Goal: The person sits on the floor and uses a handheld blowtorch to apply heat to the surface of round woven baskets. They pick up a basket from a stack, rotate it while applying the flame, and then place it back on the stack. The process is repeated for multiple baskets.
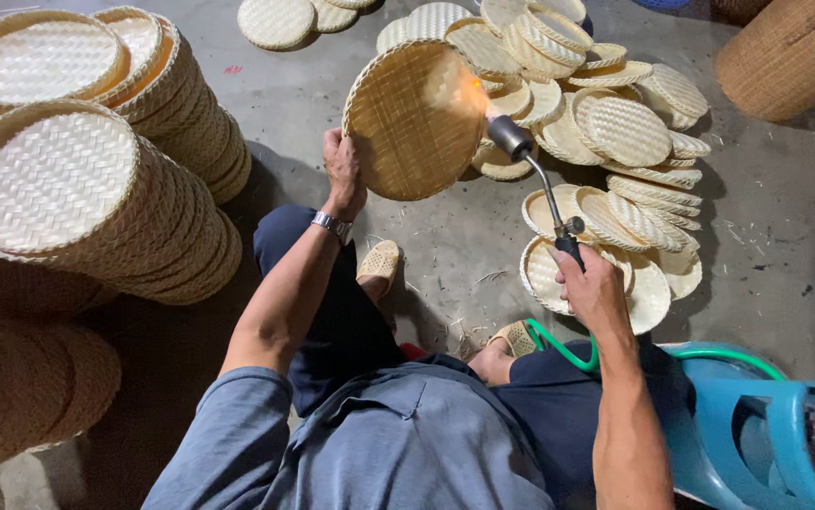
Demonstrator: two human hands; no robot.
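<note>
1. The left hand [344, 170] pinches the woven tray [415, 120] by its lower left rim, fingers closed over the edge and thumb behind. The tray is held up off the floor, tilted on edge with its hollow side facing the person.
2. The right hand [594, 291] is wrapped tight around the black handle of the gas torch [541, 189]. The torch's long axis runs from that grip up and to the left, and its metal nozzle ends at the tray's right rim.
3. A small orange flame [472, 87] sits at the nozzle tip, touching the tray's upper right part. The tray therefore lies up and left of the torch grip, and directly right of the left hand.
4. The left hand is the nearer one to the tray; the right reaches it only through the torch.
5. A green hose [558, 346] loops from below the right hand toward a blue plastic stool [757, 416], down and right of the tray.
6. Loose trays [615, 132] lie scattered on the floor [785, 217] just behind and right of the held tray; tall stacks of trays [77, 189] stand well to its left.
7. Bare floor shows below the tray, between it and the person's sandals [379, 261].
</note>
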